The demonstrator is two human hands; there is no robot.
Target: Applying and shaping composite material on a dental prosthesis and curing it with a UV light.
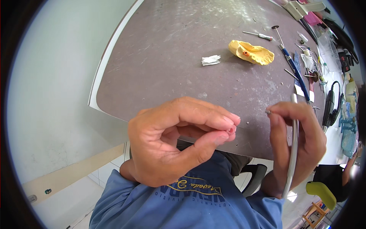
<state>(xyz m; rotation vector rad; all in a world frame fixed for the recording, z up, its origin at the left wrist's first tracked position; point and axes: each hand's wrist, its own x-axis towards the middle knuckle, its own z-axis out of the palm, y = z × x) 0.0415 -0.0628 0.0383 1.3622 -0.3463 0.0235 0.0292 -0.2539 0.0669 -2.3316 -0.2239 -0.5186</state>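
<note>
Presently, the left hand (pixel 173 156) curls sideways near the edge of the scratched brown counter (pixel 160 57), fingers and thumb pinched around a tiny pink piece (pixel 231 130). Nearby, the raised right hand (pixel 308 137) nips a small grey metal tip (pixel 268 112) between thumb and forefinger; a slender pale-grey rod (pixel 292 160) crosses this hand. Beyond, a yellow plaster-like dental model (pixel 261 54) rests on the counter; left stands a pale wall (pixel 65 68), below it white floor tiles (pixel 108 171).

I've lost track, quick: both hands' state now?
Left hand: closed, pinching a small pink piece.
Right hand: closed, pinching a tiny grey piece, a slim pale rod across its fingers.
</note>
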